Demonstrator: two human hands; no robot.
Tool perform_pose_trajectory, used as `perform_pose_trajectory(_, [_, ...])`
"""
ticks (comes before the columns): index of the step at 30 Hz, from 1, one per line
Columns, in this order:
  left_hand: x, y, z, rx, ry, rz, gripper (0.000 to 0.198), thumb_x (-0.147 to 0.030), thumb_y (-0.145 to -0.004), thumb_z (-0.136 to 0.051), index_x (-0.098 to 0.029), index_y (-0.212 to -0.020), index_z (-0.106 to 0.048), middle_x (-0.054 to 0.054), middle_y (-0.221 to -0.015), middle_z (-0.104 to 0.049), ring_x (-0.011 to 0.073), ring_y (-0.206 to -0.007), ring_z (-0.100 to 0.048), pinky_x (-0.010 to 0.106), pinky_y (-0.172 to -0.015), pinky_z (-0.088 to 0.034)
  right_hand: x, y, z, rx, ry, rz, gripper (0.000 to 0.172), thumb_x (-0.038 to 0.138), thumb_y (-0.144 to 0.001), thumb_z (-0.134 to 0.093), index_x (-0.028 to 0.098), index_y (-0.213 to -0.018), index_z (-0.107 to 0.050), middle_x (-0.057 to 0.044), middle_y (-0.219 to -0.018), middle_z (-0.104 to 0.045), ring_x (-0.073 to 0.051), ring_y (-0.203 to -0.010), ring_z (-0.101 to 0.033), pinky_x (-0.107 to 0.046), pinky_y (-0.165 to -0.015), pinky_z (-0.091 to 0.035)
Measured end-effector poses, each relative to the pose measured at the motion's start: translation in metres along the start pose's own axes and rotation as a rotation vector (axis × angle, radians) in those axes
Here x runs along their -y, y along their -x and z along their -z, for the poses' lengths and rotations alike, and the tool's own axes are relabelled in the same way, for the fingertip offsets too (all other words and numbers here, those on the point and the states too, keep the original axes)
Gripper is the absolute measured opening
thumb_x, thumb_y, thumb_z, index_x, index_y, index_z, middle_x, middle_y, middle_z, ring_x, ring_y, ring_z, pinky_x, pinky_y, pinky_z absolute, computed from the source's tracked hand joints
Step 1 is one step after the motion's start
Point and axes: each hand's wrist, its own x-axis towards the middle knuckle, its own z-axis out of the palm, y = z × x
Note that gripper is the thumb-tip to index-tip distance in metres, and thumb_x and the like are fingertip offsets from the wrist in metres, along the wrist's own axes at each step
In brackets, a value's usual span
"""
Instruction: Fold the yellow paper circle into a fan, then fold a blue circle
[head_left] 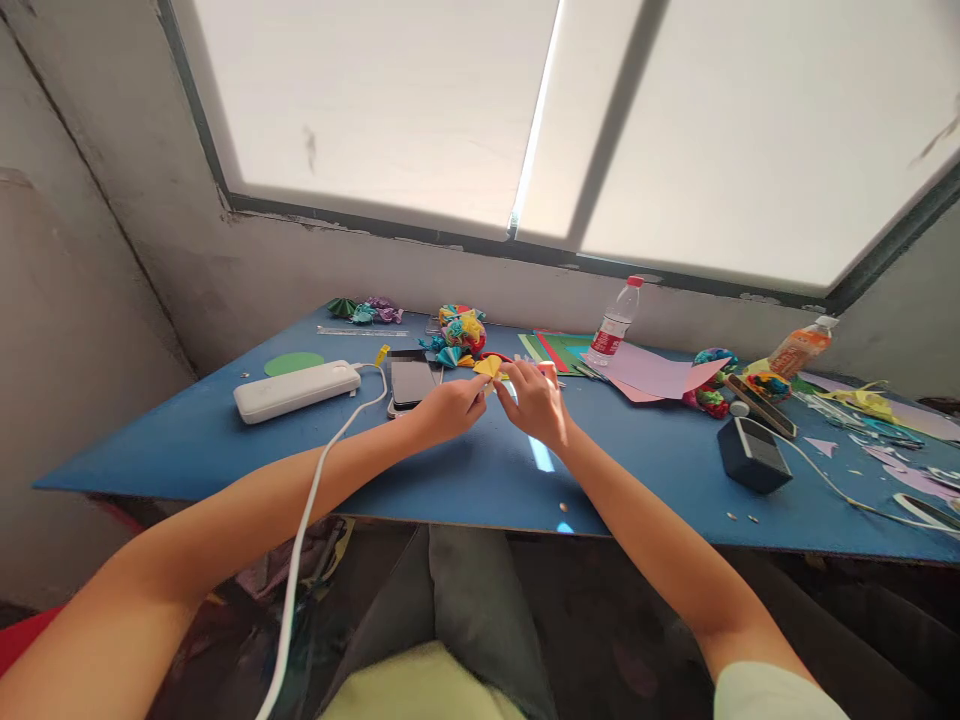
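A small piece of folded yellow paper (488, 367), pleated like a fan, is held up over the middle of the blue table. My left hand (448, 408) pinches it from the left, thumb and fingers closed. My right hand (534, 400) grips its right side with the fingertips; the other fingers are curled. Just behind my hands lie several colourful paper flowers (463, 328), with pleated blue and orange pieces beside them. A dark phone (411, 384) rests to the left of my left hand.
A white power bank (296, 391) lies left, its white cable crossing my left forearm. A green paper disc (293, 364) sits behind it. Coloured sheets (652, 368) and a clear bottle (613, 325) stand back right. Further right are a dark speaker (752, 455), an orange bottle (801, 347) and paper scraps.
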Motion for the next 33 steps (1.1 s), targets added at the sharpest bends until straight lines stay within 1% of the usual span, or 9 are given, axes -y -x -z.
perform_pose_trajectory(4, [0.000, 0.000, 0.001, 0.019, -0.046, -0.011, 0.031, -0.020, -0.084, -0.038, -0.013, -0.112, -0.051, 0.006, -0.073, -0.062, 0.0177, -0.066, -0.058, 0.024, -0.061, -0.039, -0.001, -0.002, 0.003, 0.013, 0.050, 0.044, 0.026, 0.031, -0.093, -0.039, 0.018, -0.110, -0.054, -0.008, -0.099, -0.063, -0.021, -0.090, -0.056, -0.034, -0.082, -0.023])
perform_pose_trajectory(7, [0.000, 0.000, 0.000, 0.017, -0.072, -0.005, 0.034, -0.019, -0.084, -0.037, -0.012, -0.115, -0.050, 0.008, -0.077, -0.064, 0.0187, -0.068, -0.059, 0.025, -0.061, -0.039, -0.001, -0.002, 0.003, 0.015, 0.049, 0.073, 0.024, 0.031, -0.093, -0.040, 0.019, -0.095, -0.060, -0.006, -0.091, -0.065, -0.019, -0.083, -0.056, -0.035, -0.080, -0.023])
perform_pose_trajectory(11, [-0.002, 0.001, 0.000, 0.005, -0.099, 0.027, 0.033, -0.019, -0.084, -0.038, -0.013, -0.112, -0.053, 0.008, -0.073, -0.064, 0.0188, -0.065, -0.060, 0.025, -0.059, -0.038, 0.000, -0.001, 0.001, 0.030, 0.023, 0.123, 0.031, 0.028, -0.095, -0.036, 0.018, -0.078, -0.059, -0.004, -0.076, -0.064, -0.017, -0.075, -0.054, -0.034, -0.079, -0.024])
perform_pose_trajectory(16, [-0.004, 0.002, 0.002, -0.030, -0.114, 0.077, 0.026, -0.025, -0.086, -0.037, -0.016, -0.092, -0.060, 0.005, -0.063, -0.061, 0.0179, -0.058, -0.057, 0.025, -0.052, -0.032, 0.006, 0.001, -0.003, 0.047, 0.025, 0.186, 0.033, 0.023, -0.095, -0.032, 0.016, -0.075, -0.058, -0.005, -0.075, -0.063, -0.016, -0.074, -0.054, -0.034, -0.082, -0.025])
perform_pose_trajectory(19, [-0.004, 0.001, 0.003, -0.044, -0.107, 0.053, 0.026, -0.025, -0.087, -0.037, -0.017, -0.078, -0.060, 0.006, -0.070, -0.063, 0.0183, -0.067, -0.058, 0.025, -0.055, -0.033, 0.008, 0.002, -0.005, 0.052, 0.027, 0.214, 0.034, 0.023, -0.094, -0.032, 0.016, -0.074, -0.058, -0.006, -0.072, -0.061, -0.016, -0.072, -0.053, -0.034, -0.080, -0.026])
perform_pose_trajectory(21, [-0.003, 0.000, 0.002, -0.046, -0.104, 0.029, 0.026, -0.024, -0.086, -0.038, -0.017, -0.073, -0.059, 0.007, -0.073, -0.063, 0.0187, -0.072, -0.058, 0.025, -0.057, -0.033, 0.008, 0.003, -0.006, 0.066, 0.030, 0.220, 0.034, 0.023, -0.093, -0.033, 0.016, -0.070, -0.057, -0.005, -0.069, -0.059, -0.016, -0.068, -0.052, -0.032, -0.075, -0.027])
perform_pose_trajectory(26, [0.001, 0.002, -0.004, -0.019, -0.091, -0.028, 0.027, -0.026, -0.085, -0.042, -0.016, -0.065, -0.059, 0.007, -0.070, -0.063, 0.0179, -0.069, -0.056, 0.026, -0.058, -0.034, 0.007, 0.007, -0.005, 0.205, -0.045, 0.123, 0.025, 0.024, -0.087, -0.041, 0.016, -0.068, -0.055, -0.003, -0.065, -0.056, -0.011, -0.053, -0.044, -0.027, -0.054, -0.023])
perform_pose_trajectory(29, [0.002, 0.003, -0.006, -0.011, -0.066, -0.037, 0.027, -0.024, -0.085, -0.041, -0.016, -0.069, -0.061, 0.007, -0.070, -0.063, 0.0179, -0.068, -0.056, 0.025, -0.059, -0.034, 0.008, 0.007, -0.002, 0.274, -0.181, 0.004, 0.023, 0.026, -0.085, -0.042, 0.016, -0.065, -0.050, 0.000, -0.062, -0.053, -0.010, -0.052, -0.041, -0.024, -0.050, -0.021])
perform_pose_trajectory(33, [0.000, 0.003, -0.005, -0.010, 0.002, -0.016, 0.027, -0.021, -0.085, -0.039, -0.014, -0.076, -0.064, 0.009, -0.075, -0.066, 0.0193, -0.071, -0.057, 0.026, -0.061, -0.035, 0.012, 0.004, -0.001, 0.311, -0.342, -0.178, 0.027, 0.028, -0.083, -0.043, 0.017, -0.058, -0.042, 0.003, -0.052, -0.044, -0.009, -0.049, -0.033, -0.022, -0.049, -0.020])
